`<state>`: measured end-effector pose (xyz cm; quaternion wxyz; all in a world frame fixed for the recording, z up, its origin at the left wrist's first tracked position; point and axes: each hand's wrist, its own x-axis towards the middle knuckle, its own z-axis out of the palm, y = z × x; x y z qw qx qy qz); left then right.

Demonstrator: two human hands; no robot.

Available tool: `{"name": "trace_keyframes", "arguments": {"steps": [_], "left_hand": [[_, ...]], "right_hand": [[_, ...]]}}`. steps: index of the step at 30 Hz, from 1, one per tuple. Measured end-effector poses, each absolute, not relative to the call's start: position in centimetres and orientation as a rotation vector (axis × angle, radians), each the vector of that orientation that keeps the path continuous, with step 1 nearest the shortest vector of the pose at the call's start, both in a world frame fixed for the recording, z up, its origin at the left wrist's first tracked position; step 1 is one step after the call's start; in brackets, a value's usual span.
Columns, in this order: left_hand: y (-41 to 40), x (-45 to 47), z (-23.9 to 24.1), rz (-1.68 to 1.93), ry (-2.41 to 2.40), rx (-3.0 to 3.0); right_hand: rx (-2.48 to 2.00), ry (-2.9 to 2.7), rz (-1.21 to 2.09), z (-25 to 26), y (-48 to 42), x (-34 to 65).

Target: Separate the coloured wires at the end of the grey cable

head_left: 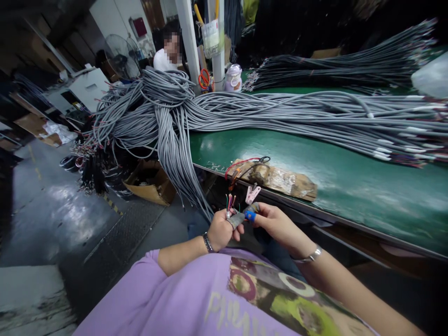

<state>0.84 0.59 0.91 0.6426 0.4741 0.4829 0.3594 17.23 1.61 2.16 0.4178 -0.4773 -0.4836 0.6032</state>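
My left hand is closed around the end of a multi-core cable, and its thin coloured wires fan upward above the fist. Grey covering wraps my left thumb. Close beside it, my right hand is pinched shut, with grey covering on a fingertip and a blue wrap on another digit. The fingertips of both hands nearly meet; whatever the right fingers hold is too small to make out. Just beyond them, a pink clip sits at the bench edge.
Long grey cables lie across the green bench, some hanging over its left end. A taped cardboard strip lies along the front edge. Black cables are behind. A carton stands on the floor; a person is farther back.
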Motion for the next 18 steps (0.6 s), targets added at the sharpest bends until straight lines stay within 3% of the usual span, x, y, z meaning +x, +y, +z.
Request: {"name": "trace_keyframes", "arguments": {"steps": [4,11,18], "left_hand": [[0.7,0.7,0.2,0.839,1.094,1.080],[0.7,0.2,0.8,0.602,1.008,1.230],[0.2,0.3,0.1,0.617,1.017,1.083]], "right_hand": [[-1.210,-1.236,1.427,2.0,1.4,17.0],[-1.071,-0.994,1.597,1.7,0.1,15.2],[-1.081,-0.690,1.320,1.3,1.0,16.5]]}}
